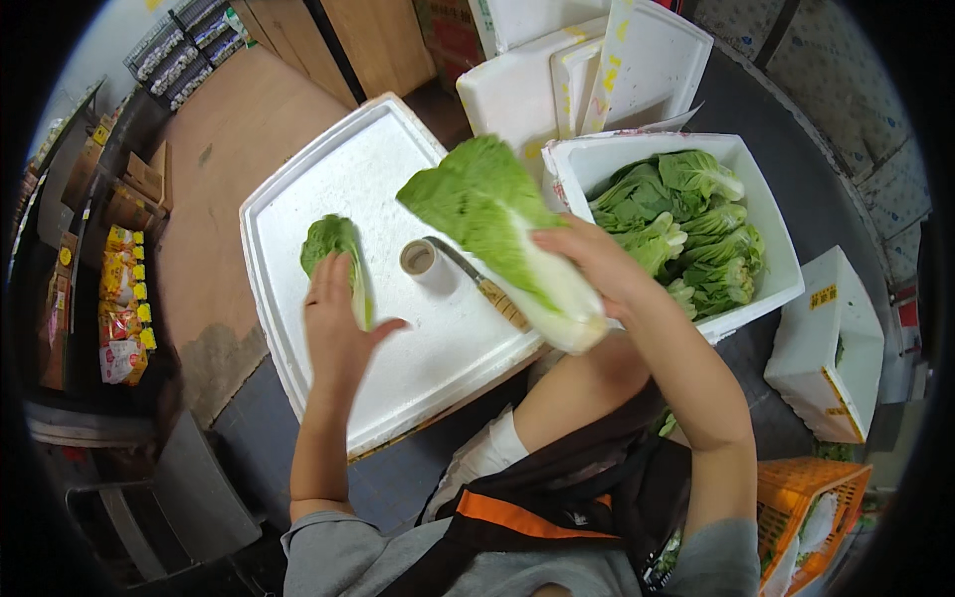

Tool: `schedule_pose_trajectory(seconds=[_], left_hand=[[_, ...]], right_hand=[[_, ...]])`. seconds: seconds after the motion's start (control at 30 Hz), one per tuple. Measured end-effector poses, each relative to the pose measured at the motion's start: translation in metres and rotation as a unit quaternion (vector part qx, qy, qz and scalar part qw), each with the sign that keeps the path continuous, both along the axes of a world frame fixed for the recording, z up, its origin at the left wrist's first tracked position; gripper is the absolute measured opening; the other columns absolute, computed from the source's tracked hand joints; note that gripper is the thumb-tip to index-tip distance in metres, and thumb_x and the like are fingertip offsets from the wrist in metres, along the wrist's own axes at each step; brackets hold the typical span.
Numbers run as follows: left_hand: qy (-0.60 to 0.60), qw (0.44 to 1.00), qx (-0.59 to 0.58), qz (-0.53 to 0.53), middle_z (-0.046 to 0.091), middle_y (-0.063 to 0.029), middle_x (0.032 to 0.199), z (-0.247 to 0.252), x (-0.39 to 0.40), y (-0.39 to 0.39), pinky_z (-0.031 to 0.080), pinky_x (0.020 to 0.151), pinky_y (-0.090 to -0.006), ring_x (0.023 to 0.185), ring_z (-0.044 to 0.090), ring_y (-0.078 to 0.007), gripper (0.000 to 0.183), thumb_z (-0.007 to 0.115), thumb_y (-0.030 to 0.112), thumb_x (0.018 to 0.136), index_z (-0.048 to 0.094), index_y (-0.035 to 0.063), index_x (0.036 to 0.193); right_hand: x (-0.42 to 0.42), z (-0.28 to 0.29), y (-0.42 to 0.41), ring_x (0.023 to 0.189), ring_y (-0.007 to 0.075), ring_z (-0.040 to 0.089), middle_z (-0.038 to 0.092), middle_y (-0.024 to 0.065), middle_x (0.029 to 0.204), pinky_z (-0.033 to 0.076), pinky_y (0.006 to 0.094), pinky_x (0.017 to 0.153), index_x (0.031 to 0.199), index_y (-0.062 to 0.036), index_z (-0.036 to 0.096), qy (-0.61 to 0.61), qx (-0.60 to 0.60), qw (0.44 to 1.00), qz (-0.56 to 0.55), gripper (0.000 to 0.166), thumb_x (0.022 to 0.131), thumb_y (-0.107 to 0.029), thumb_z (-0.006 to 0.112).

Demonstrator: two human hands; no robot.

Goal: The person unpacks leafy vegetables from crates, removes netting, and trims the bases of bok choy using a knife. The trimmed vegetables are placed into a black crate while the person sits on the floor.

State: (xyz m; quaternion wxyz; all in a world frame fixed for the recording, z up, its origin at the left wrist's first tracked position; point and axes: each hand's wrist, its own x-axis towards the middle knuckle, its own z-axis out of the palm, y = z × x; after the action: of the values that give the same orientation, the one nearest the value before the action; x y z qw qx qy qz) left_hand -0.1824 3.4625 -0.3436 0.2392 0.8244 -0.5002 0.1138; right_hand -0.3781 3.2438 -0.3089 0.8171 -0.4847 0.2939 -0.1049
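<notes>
A long head of leafy cabbage (pixel 515 246) is in my right hand (pixel 593 261), its leafy end pointing up and left over a white foam lid (pixel 403 373). My left hand (pixel 336 317) has its fingers apart above a single green leaf (pixel 330 235) lying on the lid; whether the fingertips touch the leaf I cannot tell. Between my hands stand a roll of tape (pixel 419 257) and, beside it, a curved blade with a wooden handle (pixel 503 304), partly under the cabbage.
A white foam box (pixel 780 276) of leafy greens (pixel 671 190) stands at the right, with foam lids (pixel 511 93) behind it. Another foam box (pixel 821 351) and an orange crate (pixel 813 477) are farther right. A grey chair (pixel 201 485) stands lower left, near shelves of packaged goods (pixel 123 291).
</notes>
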Motion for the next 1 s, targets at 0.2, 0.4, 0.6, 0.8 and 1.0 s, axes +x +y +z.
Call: schedule_pose_trajectory(seconds=[0.2,0.4,0.6,0.8,1.0], left_hand=[[-0.225,0.939,-0.096,-0.242,0.048,-0.0168,0.125,0.006,-0.024,-0.012,0.032,0.098,-0.0441,0.117,0.046,-0.0319,0.044,0.064,0.023,0.072,0.051,0.0126,0.112],[0.05,0.986,-0.066,-0.146,0.059,-0.0162,0.106,0.04,-0.009,0.027,0.048,0.081,-0.0375,0.095,0.059,-0.0303,0.074,0.079,0.014,0.053,0.046,0.0019,0.118],[0.287,0.955,0.019,-0.066,0.063,-0.016,0.097,0.053,0.001,0.06,0.05,0.072,-0.0302,0.081,0.064,-0.0241,0.077,0.079,0.022,0.061,0.042,0.0012,0.125],[0.638,0.765,-0.001,-0.086,0.057,-0.0094,0.106,0.054,0.005,0.074,0.043,0.084,-0.03,0.096,0.055,-0.0172,0.075,0.078,0.021,0.064,0.041,0.0009,0.126],[0.68,0.723,-0.026,-0.116,0.053,-0.0073,0.112,0.03,-0.014,0.074,0.04,0.088,-0.0301,0.103,0.05,-0.0156,0.074,0.078,0.015,0.063,0.041,0.001,0.126]], right_hand=[[0.073,-0.014,0.058,0.081,0.0136,0.056,0.061,0.0051,0.086,0.046,0.0299,0.07,0.115,-0.004,0.054,0.03,-0.126,0.969,0.209,0.04,0.092,-0.035,0.042],[0.061,-0.085,0.026,0.085,0.0358,0.059,0.06,0.0239,0.086,0.047,0.04,0.074,0.1,0.0049,0.052,0.21,-0.613,0.736,0.195,0.043,0.071,-0.022,0.068],[0.058,-0.064,0.021,0.076,0.0329,0.06,0.06,0.0204,0.081,0.048,0.0367,0.071,0.092,0.0037,0.052,0.312,-0.4,0.83,0.231,0.043,0.061,-0.023,0.066],[0.02,-0.021,0.049,0.059,0.0247,0.055,0.055,0.013,0.07,0.046,0.0329,0.058,0.102,-0.0029,0.048,0.026,-0.406,0.911,0.071,0.026,0.077,-0.007,0.055],[0.021,0.009,0.096,0.061,0.0258,0.056,0.052,0.0073,0.064,0.044,0.0369,0.05,0.085,-0.0078,0.048,-0.1,-0.67,0.715,0.173,0.019,0.074,-0.017,0.062]])
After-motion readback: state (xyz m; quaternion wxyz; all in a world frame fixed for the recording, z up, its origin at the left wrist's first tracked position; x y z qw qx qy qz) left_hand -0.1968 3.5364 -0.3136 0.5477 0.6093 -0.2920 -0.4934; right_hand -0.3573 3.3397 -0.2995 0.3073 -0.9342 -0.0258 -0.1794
